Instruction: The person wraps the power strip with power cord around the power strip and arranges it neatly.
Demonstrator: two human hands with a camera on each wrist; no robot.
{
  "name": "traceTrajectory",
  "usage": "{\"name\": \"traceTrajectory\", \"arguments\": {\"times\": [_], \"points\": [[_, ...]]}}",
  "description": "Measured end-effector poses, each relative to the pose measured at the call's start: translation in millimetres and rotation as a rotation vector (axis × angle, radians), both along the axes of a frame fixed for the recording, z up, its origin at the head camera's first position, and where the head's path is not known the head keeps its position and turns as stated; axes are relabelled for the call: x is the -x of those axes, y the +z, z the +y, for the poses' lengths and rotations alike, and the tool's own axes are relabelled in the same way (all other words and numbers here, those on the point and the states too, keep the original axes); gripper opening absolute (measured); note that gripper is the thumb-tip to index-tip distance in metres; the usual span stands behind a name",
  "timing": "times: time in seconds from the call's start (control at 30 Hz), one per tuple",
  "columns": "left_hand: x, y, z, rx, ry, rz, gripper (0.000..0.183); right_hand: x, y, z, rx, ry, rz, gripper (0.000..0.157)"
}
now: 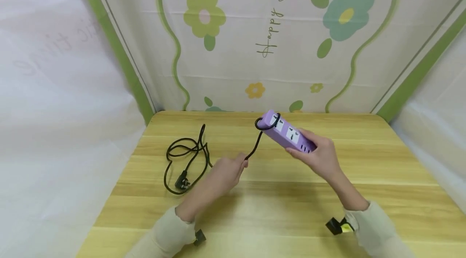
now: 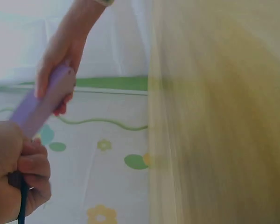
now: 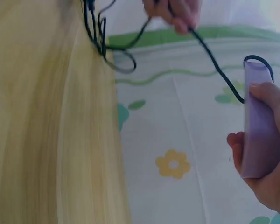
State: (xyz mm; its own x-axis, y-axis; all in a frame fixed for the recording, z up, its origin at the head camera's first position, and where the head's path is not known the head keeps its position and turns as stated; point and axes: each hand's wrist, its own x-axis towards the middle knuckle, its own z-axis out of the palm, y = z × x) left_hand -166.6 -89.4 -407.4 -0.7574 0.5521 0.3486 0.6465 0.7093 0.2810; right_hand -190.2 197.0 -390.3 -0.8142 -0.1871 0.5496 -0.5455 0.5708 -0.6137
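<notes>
Ideally, with the purple power strip (image 1: 284, 129) between the curled fingers of my right hand (image 1: 323, 156), my left hand (image 1: 225, 172), gripping the black cord (image 1: 257, 143), should pull gently, snugging its loop (image 1: 256, 123) beyond my right fingertips.

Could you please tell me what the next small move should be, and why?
Probably the left hand should pass the cord around the strip for another turn: it already loops round the strip's end, the right hand grips the strip, and more cord lies loose on the table.
</notes>
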Motion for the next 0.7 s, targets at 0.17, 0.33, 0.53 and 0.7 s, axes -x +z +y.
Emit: {"name": "traceTrajectory", "arguments": {"times": [0.17, 0.33, 0.53, 0.7], "points": [[-6.1, 0.7, -1.4, 0.135, 0.105, 0.284, 0.018, 12.0, -1.5, 4.1, -0.074, -0.054, -0.137, 0.061], [-8.0, 4.0, -0.8, 0.203, 0.135, 0.447, 0.023, 18.8, -4.4, 0.1, -0.174, -0.056, -0.195, 0.068], [-6.7, 14.2, -4.0, 0.253, 0.112, 0.532, 0.030, 23.2, -12.2, -4.9, -0.325, -0.032, -0.171, 0.066], [-0.6, 32.7, -5.9, 0.337, 0.052, 0.588, 0.030, 19.9, -20.7, -14.0, -0.439, 0.007, -0.170, 0.062]]}}
